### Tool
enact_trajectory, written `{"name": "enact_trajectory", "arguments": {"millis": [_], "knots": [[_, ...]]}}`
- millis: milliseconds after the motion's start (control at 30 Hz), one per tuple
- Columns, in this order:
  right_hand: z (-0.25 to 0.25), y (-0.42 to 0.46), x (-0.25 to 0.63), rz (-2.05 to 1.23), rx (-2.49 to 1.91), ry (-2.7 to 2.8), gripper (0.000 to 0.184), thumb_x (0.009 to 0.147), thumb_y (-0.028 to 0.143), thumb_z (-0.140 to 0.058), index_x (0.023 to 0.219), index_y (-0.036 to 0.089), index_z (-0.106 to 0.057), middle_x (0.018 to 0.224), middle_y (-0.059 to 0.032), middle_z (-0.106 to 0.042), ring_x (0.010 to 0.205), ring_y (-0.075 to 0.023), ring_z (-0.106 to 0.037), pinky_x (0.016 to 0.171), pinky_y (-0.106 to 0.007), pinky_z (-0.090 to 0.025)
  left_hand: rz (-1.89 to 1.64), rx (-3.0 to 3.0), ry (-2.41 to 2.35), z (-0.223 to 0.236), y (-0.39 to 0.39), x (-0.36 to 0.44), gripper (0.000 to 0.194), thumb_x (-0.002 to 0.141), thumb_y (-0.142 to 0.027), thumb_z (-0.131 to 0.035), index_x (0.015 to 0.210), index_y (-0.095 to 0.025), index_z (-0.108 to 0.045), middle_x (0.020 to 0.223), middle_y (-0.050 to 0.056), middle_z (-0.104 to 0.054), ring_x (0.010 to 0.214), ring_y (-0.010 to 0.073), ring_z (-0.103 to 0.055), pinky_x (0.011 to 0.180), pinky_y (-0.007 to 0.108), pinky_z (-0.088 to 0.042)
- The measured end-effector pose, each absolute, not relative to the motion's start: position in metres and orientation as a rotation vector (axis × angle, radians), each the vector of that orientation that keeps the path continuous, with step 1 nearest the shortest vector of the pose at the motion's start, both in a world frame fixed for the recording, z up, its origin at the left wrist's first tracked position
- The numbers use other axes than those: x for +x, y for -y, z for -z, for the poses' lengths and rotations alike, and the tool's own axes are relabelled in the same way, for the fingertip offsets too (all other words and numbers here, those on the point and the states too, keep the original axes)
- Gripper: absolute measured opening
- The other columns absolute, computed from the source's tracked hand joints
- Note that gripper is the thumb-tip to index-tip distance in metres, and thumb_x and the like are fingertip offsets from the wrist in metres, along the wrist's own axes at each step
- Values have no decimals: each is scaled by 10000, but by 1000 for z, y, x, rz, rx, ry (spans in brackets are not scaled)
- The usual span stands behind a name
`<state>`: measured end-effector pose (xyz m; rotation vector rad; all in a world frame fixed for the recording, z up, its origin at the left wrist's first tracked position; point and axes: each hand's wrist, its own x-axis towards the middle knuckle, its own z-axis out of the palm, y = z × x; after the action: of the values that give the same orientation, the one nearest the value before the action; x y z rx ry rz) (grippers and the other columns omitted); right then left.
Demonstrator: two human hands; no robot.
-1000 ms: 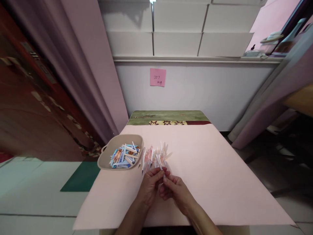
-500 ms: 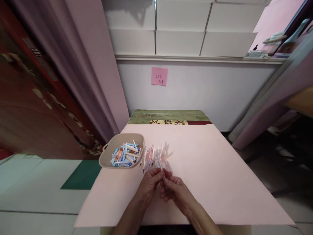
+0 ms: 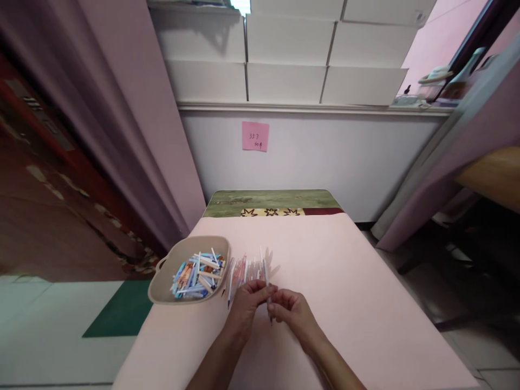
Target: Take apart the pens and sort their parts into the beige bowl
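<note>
Between both hands, over the near part of the pink-covered table, a slim pale pen (image 3: 266, 273) is held with its long end pointing away from me. My left hand (image 3: 251, 304) pinches it from the left, thumb and fingers closed around its middle. My right hand (image 3: 293, 313) has its fingertips closed on the lower part, where a thin tip sticks out below. Just beyond my hands lies a row of pink, white and clear pens (image 3: 242, 271), partly hidden by my left hand. To their left stands a beige basket (image 3: 162, 287) of many blue, white, orange and tan pens.
The table's pink cover (image 3: 345, 292) stops short of a green patterned strip (image 3: 227, 201) at the far edge. A pink note (image 3: 255, 136) is stuck on the white wall behind. Purple curtains (image 3: 134, 108) hang at the left, with another curtain at the right.
The view has shifted, so the basket and table sit lower and further left. My hands have moved slightly apart on the pen, and its lower tip now shows.
</note>
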<state>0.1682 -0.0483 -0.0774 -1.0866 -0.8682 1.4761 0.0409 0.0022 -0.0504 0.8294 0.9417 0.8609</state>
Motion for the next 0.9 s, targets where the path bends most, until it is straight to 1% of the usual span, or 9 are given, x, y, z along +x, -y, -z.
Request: {"name": "enact_trajectory", "arguments": {"millis": [100,200,300,400,500,600,667,700,900], "knots": [[71,39,183,-1437,-1131,858,311,667,425,-748,773,144,-669,637,-5,-618,565,-104,-523,535,-213,-387,-880,838,-972,46,-10,52,315,604,-347,-791,820,-134,-708,789,72,-712,673,163,-635,677,281,-479],[73,22,219,-1219,-1394,824,403,672,515,-689,813,138,-676,635,-16,-617,555,-120,-531,536,-232,-416,-904,850,-1065,43,-15,51,439,630,-426,-760,966,-151,-693,913,96,-719,710,171,-655,723,307,-497],[79,0,278,-914,-1691,812,495,653,589,-628,844,134,-673,615,-23,-617,543,-147,-532,537,-264,-425,-851,889,-1141,50,-14,36,447,588,-477,-767,876,-140,-707,827,99,-727,663,175,-652,683,302,-506],[83,-17,339,-678,-1929,803,425,668,541,-607,827,154,-684,669,-55,-651,643,-199,-573,585,-290,-415,-815,857,-1230,68,-12,16,487,505,-503,-799,821,-143,-710,737,84,-725,618,182,-647,657,310,-513],[85,-30,379,-475,-2163,814,336,686,473,-590,817,185,-701,774,-90,-682,769,-250,-592,644,-318,-394,-854,815,-1285,85,-8,0,519,420,-506,-827,770,-145,-699,677,72,-714,562,165,-619,578,280,-502],[89,-40,393,-372,-2331,851,306,699,428,-570,856,211,-719,828,-100,-697,828,-271,-606,668,-326,-390,-882,872,-1300,88,-3,-8,500,479,-534,-790,788,-152,-696,639,39,-682,440,105,-513,395,207,-379],[93,-45,395,-336,-2412,887,310,713,407,-552,894,225,-725,840,-101,-702,840,-274,-616,674,-326,-395,-883,933,-1320,82,1,-10,473,530,-541,-758,801,-158,-697,610,17,-651,380,70,-414,338,186,-269],[95,-47,396,-322,-2448,906,317,720,402,-545,915,228,-724,851,-105,-704,846,-276,-619,676,-327,-399,-882,960,-1327,78,2,-11,454,550,-536,-747,797,-159,-697,596,9,-637,371,60,-382,337,183,-246],[106,-51,400,-249,-2600,1005,362,759,413,-514,999,224,-708,904,-141,-698,863,-310,-628,686,-365,-422,-891,1088,-1324,64,5,-13,310,639,-446,-708,766,-164,-690,574,-7,-610,403,63,-363,402,195,-279]]}}
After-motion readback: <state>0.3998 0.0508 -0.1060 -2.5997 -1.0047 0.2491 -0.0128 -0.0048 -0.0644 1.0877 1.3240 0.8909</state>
